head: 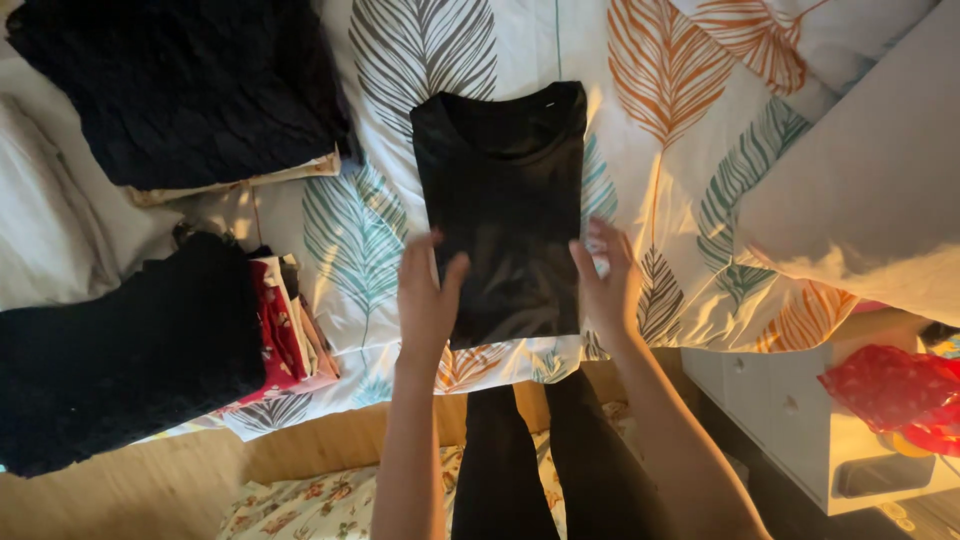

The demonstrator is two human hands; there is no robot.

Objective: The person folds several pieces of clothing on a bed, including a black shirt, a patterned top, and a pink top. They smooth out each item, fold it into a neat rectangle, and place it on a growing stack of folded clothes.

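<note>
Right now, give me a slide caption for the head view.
Both hands, left hand and right hand, press the sides of a folded black shirt on a leaf-print bedsheet.

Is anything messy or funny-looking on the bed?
Nothing is spilled or torn. The folded black T-shirt lies neat on the leaf-patterned bedsheet, with the left hand and right hand at its lower sides. Only the pile of dark, red and white clothes looks uneven, its edges sticking out.
</note>
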